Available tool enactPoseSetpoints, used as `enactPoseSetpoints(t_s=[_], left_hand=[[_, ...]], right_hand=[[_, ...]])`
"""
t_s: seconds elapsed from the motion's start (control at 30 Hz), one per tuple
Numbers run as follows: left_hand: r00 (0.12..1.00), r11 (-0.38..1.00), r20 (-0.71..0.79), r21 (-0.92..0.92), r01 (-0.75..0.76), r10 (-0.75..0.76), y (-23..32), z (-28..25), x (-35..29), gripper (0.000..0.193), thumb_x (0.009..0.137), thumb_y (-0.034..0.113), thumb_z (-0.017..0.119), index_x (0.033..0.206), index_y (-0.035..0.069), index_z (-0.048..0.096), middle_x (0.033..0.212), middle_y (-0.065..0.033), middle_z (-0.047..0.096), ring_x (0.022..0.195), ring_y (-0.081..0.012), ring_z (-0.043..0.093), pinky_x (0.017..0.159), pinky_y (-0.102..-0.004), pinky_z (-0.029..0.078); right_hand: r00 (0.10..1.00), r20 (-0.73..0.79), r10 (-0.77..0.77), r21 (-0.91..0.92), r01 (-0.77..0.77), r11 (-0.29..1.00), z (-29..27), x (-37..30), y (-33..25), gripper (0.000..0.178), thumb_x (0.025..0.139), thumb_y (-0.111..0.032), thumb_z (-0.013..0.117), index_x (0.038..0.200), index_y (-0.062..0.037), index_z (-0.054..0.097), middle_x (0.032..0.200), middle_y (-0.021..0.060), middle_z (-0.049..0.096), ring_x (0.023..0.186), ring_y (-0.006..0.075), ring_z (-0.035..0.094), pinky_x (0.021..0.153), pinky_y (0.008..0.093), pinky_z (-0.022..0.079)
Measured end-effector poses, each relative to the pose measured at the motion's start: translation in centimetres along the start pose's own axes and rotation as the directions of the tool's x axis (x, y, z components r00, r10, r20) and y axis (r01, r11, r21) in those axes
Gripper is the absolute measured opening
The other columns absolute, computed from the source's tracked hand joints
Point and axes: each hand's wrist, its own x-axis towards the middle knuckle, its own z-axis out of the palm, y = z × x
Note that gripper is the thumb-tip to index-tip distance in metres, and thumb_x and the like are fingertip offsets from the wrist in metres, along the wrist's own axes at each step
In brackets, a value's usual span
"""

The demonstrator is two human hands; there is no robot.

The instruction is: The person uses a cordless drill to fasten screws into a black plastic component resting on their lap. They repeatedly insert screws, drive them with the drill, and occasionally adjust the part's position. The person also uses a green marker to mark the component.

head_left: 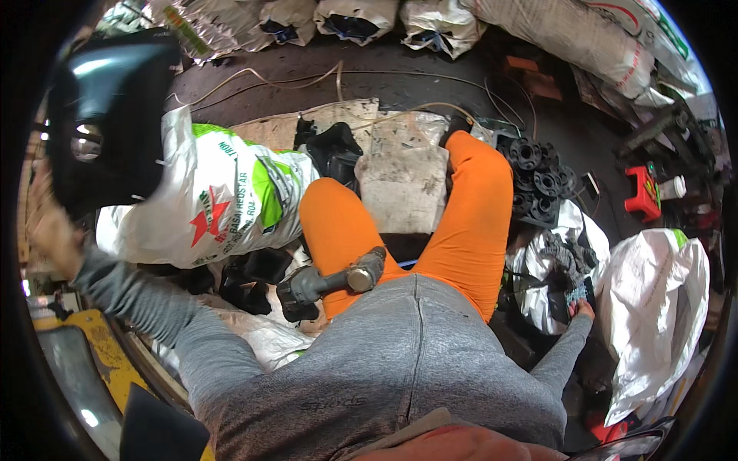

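Note:
My left hand [58, 234], smeared by motion, is raised at the far left. It grips the lower edge of a large glossy black moulded plastic part [115, 173], which has an opening through it. Down at the right, my right hand [583, 309] is at the side of an open white bag [538, 303] holding dark grey pieces [569, 257]. Its fingers look curled by small bluish-grey bits; what they hold is too small to make out. Across my left thigh lies a dark tool [315, 286] with a round metal face.
A full white-and-green sack [223, 207] lies left of my legs, with black plastic parts [334, 154] beyond it. Black ring-shaped parts [530, 180] are stacked at right, near a red stool [642, 194]. A cable [338, 77] crosses the floor; filled bags [357, 19] line the back.

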Motion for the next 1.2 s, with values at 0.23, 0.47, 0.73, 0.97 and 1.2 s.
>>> enactPoseSetpoints(t_s=[0.23, 0.47, 0.73, 0.97, 1.2], left_hand=[[0.568, 0.39, 0.802, -0.47, 0.792, -0.187, 6.5, 42.4, -18.9, 0.026, 0.089, 0.026, 0.068, 0.096, 0.002, 0.071, 0.086, -0.0017, 0.068, 0.082, -0.0096, 0.059, 0.075, -0.0248, 0.047], [0.466, 0.893, 0.858, -0.02, 0.449, -0.215, 8.0, 53.2, -29.5, 0.043, 0.083, 0.047, 0.066, 0.097, 0.006, 0.071, 0.088, -0.0116, 0.067, 0.084, -0.0236, 0.063, 0.077, -0.0345, 0.048], [0.745, 0.744, 0.667, -0.509, 0.433, 0.023, 24.6, 58.5, -15.6, 0.03, 0.084, 0.023, 0.063, 0.111, 0.009, 0.067, 0.099, -0.0129, 0.068, 0.097, -0.0282, 0.063, 0.087, -0.0385, 0.048], [0.568, 0.936, 0.757, -0.345, -0.071, 0.322, 46.3, 65.5, -12.1, 0.062, 0.081, 0.061, 0.057, 0.116, 0.011, 0.065, 0.117, -0.0095, 0.059, 0.115, -0.028, 0.05, 0.094, -0.0478, 0.038], [0.408, 0.992, 0.905, -0.12, -0.033, 0.123, 49.3, 67.6, -15.3, 0.06, 0.082, 0.057, 0.055, 0.122, 0.012, 0.062, 0.132, -0.0106, 0.051, 0.13, -0.0379, 0.036, 0.097, -0.0574, 0.032]], right_hand=[[0.984, 0.169, 0.047, 0.658, -0.148, 0.738, -1.8, -2.7, 0.0, 0.044, 0.079, -0.012, 0.053, 0.122, -0.0047, 0.051, 0.092, 0.0079, 0.052, 0.08, 0.0221, 0.054, 0.076, 0.0387, 0.053], [0.952, 0.297, -0.079, 0.709, -0.165, 0.686, 1.2, -9.4, -2.6, 0.015, 0.076, -0.02, 0.062, 0.077, -0.0078, 0.053, 0.066, -0.0007, 0.049, 0.055, 0.0124, 0.049, 0.057, 0.0242, 0.043], [0.91, 0.4, -0.107, 0.767, -0.269, 0.582, 3.8, -12.5, -2.7, 0.039, 0.09, -0.005, 0.052, 0.13, -0.0056, 0.051, 0.076, -0.0036, 0.049, 0.057, 0.0044, 0.04, 0.046, 0.0178, 0.032], [0.775, 0.564, -0.286, 0.749, -0.334, 0.571, 10.5, -17.6, -5.8, 0.036, 0.098, -0.018, 0.052, 0.131, -0.0071, 0.047, 0.086, -0.003, 0.054, 0.058, 0.0031, 0.042, 0.043, 0.0169, 0.034], [0.804, 0.556, -0.21, 0.585, -0.199, 0.786, 18.4, -14.9, -11.3, 0.035, 0.094, -0.021, 0.058, 0.123, -0.0017, 0.055, 0.08, -0.0038, 0.045, 0.054, 0.0039, 0.036, 0.043, 0.0187, 0.027]])
